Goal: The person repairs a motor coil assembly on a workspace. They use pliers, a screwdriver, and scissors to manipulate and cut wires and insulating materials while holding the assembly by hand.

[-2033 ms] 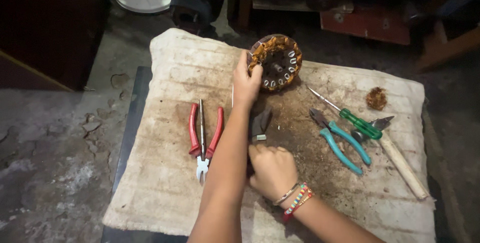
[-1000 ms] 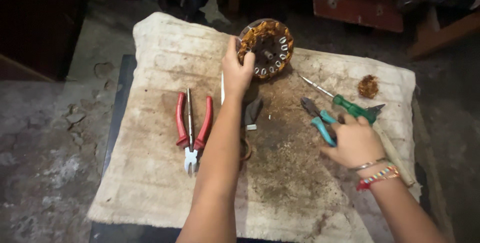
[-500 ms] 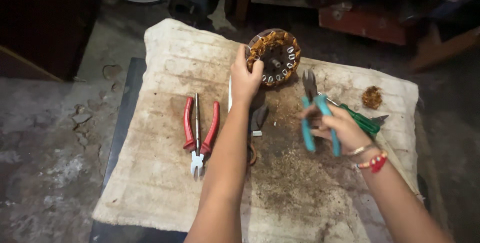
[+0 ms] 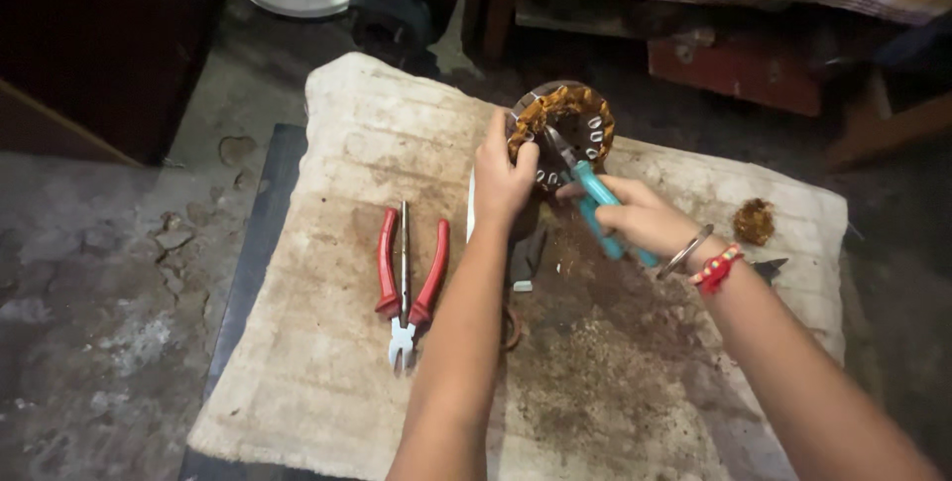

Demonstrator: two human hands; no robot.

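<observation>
Teal handles are being shown on the cutters (image 4: pixel 600 211), red handles on the pliers (image 4: pixel 407 278). Coppery orange windings are being displayed by the round stator (image 4: pixel 565 134), and a matching orange-brown is being seen in the wire clump (image 4: pixel 755 220). A dirty cream, brown-stained cloth (image 4: pixel 337 362) is being shown, and a red beaded bracelet (image 4: pixel 718 268) is being worn.

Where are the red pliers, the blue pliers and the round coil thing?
Red pliers (image 4: pixel 385 273): head view, left handle.
Blue pliers (image 4: pixel 595 205): head view, handle above the right hand's fingers.
Coil (image 4: pixel 585 114): head view, copper winding at top.
</observation>
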